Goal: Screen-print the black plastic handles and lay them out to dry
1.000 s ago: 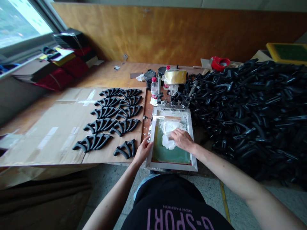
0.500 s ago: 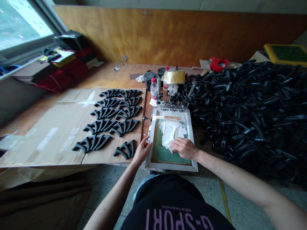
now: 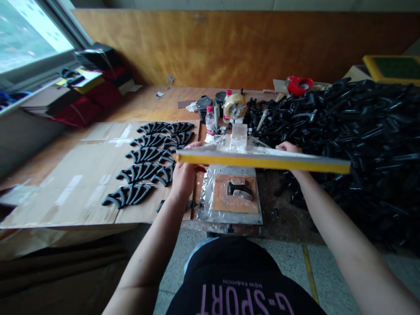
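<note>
A screen printing frame [image 3: 262,162] is tilted up, its near edge raised and facing me. My left hand [image 3: 184,175] is closed around the frame's left end, fingers over the top. Behind the raised edge on the right, my right hand [image 3: 288,148] shows in part with curled fingers; something white lies by it, but what it grips is hidden. Below the frame, a black curved plastic handle [image 3: 242,190] sits on a wooden block [image 3: 219,201] fixed to a metal base plate [image 3: 229,218].
Rows of black curved parts [image 3: 138,173] lie on cardboard [image 3: 85,175] at left. A large heap of black parts [image 3: 344,153] fills the right. Bottles [image 3: 210,120], black tubs [image 3: 204,105], a tape roll [image 3: 235,106] and a red tape dispenser [image 3: 299,86] stand behind.
The frame has swung from lying flat to tilted up, uncovering the black handle beneath. My left hand has taken hold of its edge. My right hand has moved right and away from me.
</note>
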A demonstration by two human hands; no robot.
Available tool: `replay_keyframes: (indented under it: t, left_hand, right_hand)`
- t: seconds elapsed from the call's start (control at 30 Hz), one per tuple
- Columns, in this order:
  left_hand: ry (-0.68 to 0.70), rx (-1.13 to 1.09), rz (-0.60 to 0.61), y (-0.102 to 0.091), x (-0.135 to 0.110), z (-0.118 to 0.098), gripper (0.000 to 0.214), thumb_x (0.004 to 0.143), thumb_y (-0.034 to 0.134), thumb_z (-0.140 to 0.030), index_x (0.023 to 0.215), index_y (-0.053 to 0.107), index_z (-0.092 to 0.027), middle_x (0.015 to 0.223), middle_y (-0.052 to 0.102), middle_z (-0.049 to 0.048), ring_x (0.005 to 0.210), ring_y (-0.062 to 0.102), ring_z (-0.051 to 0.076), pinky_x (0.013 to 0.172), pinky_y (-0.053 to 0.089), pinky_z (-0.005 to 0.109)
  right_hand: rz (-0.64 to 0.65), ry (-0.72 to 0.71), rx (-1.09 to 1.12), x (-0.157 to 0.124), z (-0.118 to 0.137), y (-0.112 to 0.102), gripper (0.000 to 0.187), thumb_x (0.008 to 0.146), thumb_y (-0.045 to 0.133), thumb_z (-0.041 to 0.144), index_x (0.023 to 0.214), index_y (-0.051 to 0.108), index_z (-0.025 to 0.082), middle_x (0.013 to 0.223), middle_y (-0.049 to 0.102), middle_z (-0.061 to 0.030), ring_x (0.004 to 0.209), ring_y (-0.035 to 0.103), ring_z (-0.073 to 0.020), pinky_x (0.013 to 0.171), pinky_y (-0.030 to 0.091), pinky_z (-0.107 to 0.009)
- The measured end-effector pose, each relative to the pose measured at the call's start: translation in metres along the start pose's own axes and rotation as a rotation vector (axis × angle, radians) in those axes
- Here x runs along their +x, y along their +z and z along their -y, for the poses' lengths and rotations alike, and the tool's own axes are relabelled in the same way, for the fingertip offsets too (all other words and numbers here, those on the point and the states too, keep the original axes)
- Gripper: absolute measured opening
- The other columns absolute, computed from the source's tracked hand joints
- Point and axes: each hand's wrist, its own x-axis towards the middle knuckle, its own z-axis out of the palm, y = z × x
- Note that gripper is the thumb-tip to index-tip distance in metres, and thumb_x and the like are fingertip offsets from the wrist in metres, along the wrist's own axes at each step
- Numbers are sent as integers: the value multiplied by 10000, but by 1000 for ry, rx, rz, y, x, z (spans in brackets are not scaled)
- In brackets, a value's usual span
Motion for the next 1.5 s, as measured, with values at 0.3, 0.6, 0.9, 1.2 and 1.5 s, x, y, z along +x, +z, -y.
replay_keyframes:
  t: [0.3, 0.6, 0.9, 1.2, 1.5]
  left_hand:
    - [-422, -127, 96, 24, -41, 56, 528, 812, 598, -609, 1093, 611, -162, 887, 722, 101, 722, 676, 174, 524, 486, 231]
    - [-775, -182, 127, 31, -135, 116, 603, 831, 510, -679, 1159, 624, -185, 1200, 675, 142, 1114, 632, 286, 761, 546, 342]
    - [-862, -100, 340, 37, -153, 118, 623, 824, 568, -627, 1263, 582, -185, 1315, 613, 174, 1084, 634, 266, 804, 504, 332]
    - [-887, -105, 312, 43, -154, 131, 602, 770, 584, -681, 1114, 586, -187, 1151, 660, 115, 880, 666, 219, 695, 518, 313]
    - [-613, 2, -151, -23, -126, 123, 466, 816, 554, -631, 948, 498, -187, 929, 699, 85, 715, 680, 183, 596, 529, 285]
  right_hand:
    - [353, -335, -100, -129, 57, 82, 198, 956, 495, 260, 847, 626, 159, 913, 665, -109, 929, 576, -223, 854, 422, -325]
    - [377, -551, 169, -192, 123, 73, 188, 968, 443, 155, 855, 593, 164, 912, 627, -72, 918, 559, -192, 822, 449, -297]
    - [283, -432, 182, -164, 58, 68, 114, 921, 552, 247, 827, 599, 202, 879, 616, -52, 908, 572, -202, 834, 459, -330]
    - [290, -512, -77, -188, 77, 72, 128, 877, 598, 257, 765, 618, 199, 869, 628, -64, 857, 572, -202, 764, 444, -309]
    - [220, -509, 51, -179, 72, 38, 322, 983, 422, 381, 1094, 680, 222, 971, 704, -97, 826, 655, -204, 732, 468, -301]
